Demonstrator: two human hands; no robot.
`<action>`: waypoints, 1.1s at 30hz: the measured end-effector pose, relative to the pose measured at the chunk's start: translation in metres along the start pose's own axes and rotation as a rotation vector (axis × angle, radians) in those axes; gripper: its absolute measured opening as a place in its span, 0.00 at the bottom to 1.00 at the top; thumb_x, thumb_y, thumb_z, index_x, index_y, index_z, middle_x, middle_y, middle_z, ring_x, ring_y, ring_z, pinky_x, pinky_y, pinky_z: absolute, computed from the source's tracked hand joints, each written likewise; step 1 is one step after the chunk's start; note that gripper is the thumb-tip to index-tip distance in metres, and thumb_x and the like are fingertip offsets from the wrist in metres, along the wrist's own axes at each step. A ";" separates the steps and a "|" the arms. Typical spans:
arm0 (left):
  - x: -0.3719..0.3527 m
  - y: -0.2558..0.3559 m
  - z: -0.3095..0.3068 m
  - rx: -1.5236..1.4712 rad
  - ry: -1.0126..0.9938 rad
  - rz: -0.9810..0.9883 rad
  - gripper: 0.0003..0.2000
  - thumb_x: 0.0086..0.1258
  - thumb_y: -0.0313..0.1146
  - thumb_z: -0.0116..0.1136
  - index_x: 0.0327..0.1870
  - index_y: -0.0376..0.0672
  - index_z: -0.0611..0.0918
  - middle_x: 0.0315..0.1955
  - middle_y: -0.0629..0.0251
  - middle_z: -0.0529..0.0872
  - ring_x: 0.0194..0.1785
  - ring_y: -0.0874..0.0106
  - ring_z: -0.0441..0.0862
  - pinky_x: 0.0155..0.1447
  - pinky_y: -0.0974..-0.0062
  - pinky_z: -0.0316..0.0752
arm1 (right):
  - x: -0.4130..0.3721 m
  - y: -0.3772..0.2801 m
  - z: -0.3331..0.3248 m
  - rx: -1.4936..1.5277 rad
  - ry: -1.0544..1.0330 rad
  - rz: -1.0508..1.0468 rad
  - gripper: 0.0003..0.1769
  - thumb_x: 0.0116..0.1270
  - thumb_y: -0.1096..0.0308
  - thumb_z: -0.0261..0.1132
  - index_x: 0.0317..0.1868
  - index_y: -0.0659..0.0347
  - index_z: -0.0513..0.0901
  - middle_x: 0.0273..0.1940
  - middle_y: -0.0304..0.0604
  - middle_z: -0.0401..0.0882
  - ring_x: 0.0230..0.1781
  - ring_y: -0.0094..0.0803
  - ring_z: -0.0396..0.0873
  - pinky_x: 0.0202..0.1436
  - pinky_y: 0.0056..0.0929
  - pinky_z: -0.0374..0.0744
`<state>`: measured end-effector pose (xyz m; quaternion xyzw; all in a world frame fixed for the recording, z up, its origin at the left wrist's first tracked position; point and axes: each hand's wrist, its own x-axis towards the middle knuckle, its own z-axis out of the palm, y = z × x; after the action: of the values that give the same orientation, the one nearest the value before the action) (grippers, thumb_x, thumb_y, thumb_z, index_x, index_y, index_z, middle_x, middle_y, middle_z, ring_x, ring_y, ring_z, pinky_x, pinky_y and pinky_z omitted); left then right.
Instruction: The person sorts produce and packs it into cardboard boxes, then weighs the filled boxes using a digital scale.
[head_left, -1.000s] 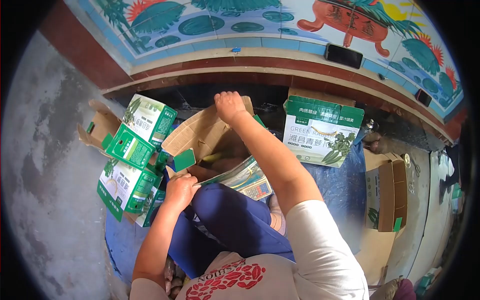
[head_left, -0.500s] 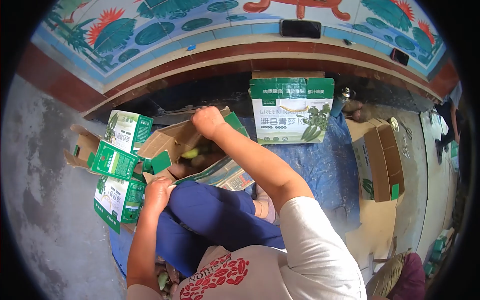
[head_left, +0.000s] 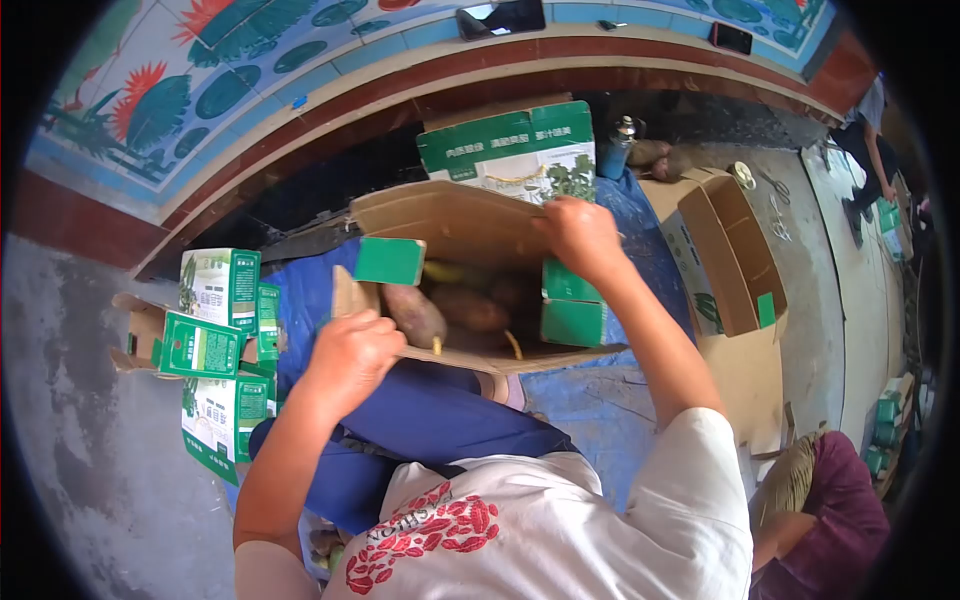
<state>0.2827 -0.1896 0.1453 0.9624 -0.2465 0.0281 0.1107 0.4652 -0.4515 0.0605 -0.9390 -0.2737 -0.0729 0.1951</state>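
An open cardboard box [head_left: 450, 215] with green flap tabs sits in front of my knees on a blue tarp [head_left: 580, 400]. Inside lie several brownish root vegetables [head_left: 470, 308]. My left hand [head_left: 350, 350] grips the box's near left edge by a flap. My right hand [head_left: 578, 235] holds the far right flap, just above a green side panel [head_left: 570, 305]. Both arms reach forward over my blue trousers.
A printed green-and-white carton [head_left: 510, 150] stands upright behind the box. Several folded green cartons [head_left: 215, 330] lie at the left. Another open cardboard box [head_left: 735, 250] is at the right, with a bottle [head_left: 620, 140] near it. A person [head_left: 870, 120] stands far right.
The box has swung round and come closer, its opening facing up and showing the vegetables. My right hand moved from the far left flap to the right flap. The scale is no longer seen.
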 end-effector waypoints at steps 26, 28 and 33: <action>0.068 -0.008 0.067 -0.420 0.116 -0.237 0.08 0.60 0.26 0.60 0.39 0.39 0.83 0.37 0.57 0.85 0.43 0.58 0.82 0.49 0.65 0.76 | -0.211 0.277 -0.087 0.233 -0.212 0.820 0.15 0.57 0.64 0.61 0.43 0.60 0.84 0.41 0.52 0.83 0.45 0.50 0.81 0.50 0.44 0.77; 0.043 -0.025 0.055 -0.373 0.194 -0.369 0.07 0.60 0.24 0.59 0.39 0.38 0.83 0.37 0.56 0.85 0.43 0.58 0.82 0.49 0.67 0.76 | -0.193 0.305 -0.063 -0.189 -0.092 0.775 0.16 0.57 0.65 0.62 0.46 0.58 0.83 0.45 0.51 0.83 0.48 0.48 0.80 0.53 0.43 0.77; -0.032 -0.061 0.043 -0.206 0.313 -0.592 0.07 0.61 0.21 0.57 0.39 0.36 0.83 0.36 0.55 0.85 0.42 0.60 0.83 0.48 0.70 0.75 | -0.202 0.390 0.005 -0.258 -0.286 1.005 0.23 0.60 0.66 0.60 0.57 0.56 0.76 0.56 0.51 0.78 0.58 0.46 0.75 0.60 0.43 0.74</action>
<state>0.2844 -0.1324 0.0877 0.9599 0.0616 0.1171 0.2472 0.5068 -0.8496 -0.1203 -0.9711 0.1969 0.1251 0.0496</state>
